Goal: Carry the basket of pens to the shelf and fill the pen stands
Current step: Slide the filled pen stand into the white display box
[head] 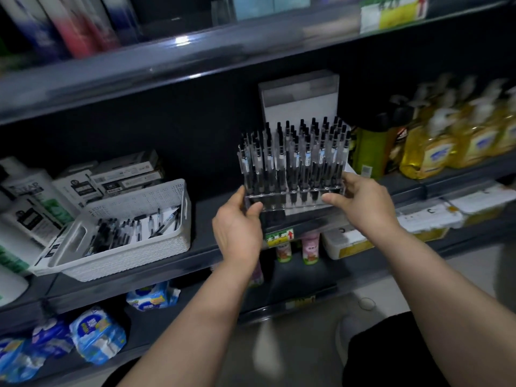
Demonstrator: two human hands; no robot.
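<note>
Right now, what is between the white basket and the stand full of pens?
In the head view, only bare dark shelf lies between the white basket and the pen stand; the left hand grips the stand's near end.

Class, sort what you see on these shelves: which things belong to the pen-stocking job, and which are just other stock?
Job: clear pen stand, its pens, white basket of loose pens, left hand, right hand.

Other stock: yellow soap bottles, white bottles, tissue packs.

Both forearms bare, no sleeves; dark garment [391, 356] at lower right.
</note>
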